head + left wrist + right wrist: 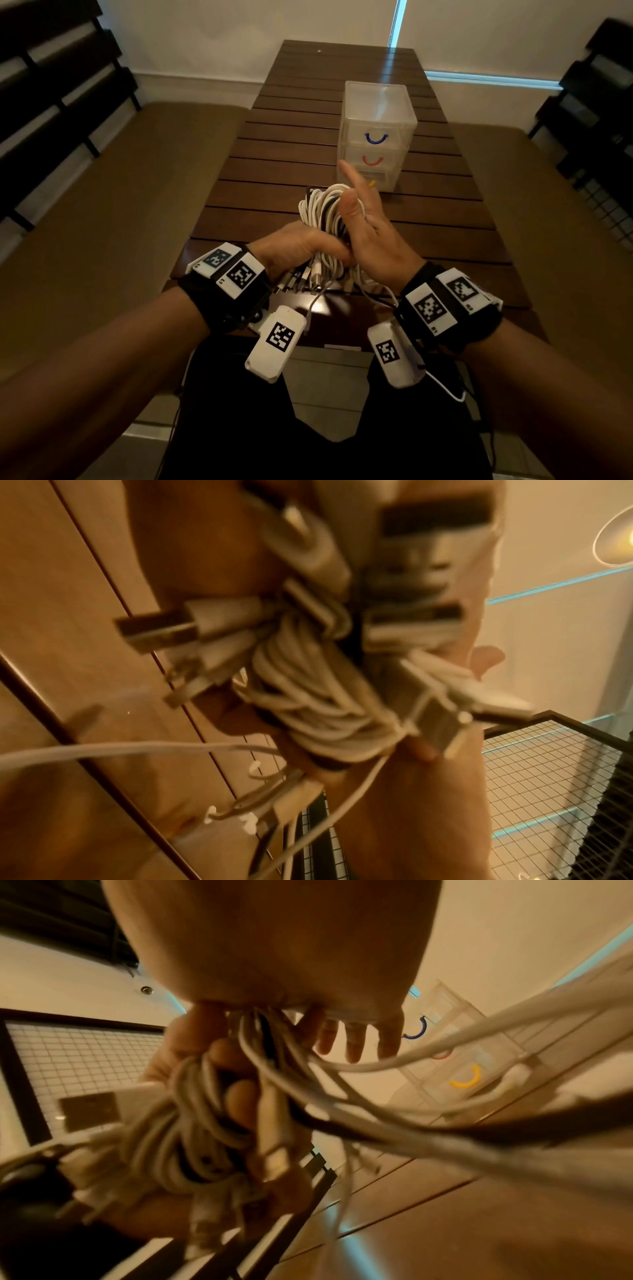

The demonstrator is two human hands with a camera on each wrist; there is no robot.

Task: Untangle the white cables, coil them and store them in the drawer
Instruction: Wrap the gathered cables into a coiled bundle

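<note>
White cable made up most of the bundle [322, 219] held above the near end of the slatted wooden table [260, 192], with at least 1 dark strand running through the loops. The left hand [294, 250] had its fingers wrapped around the lower part of the bundle, and a cluster of plug ends [301, 282] stuck out beneath its grip toward the person. In the left wrist view the connectors [161, 628] fanned out around the wound coil, blurred. The right hand [368, 233] lay against the right side of the bundle with its fingers straight and spread, index finger pointing up, thumb pressed on the loops; it curled round nothing. Several loose strands [428, 1123] trailed away past the right wrist camera. Farther along the table, apart from both hands, stood the clear plastic drawer unit [376, 133], 3 drawers stacked, all closed, with handles in blue [376, 138], red [372, 161] and yellow [467, 1079].
</note>
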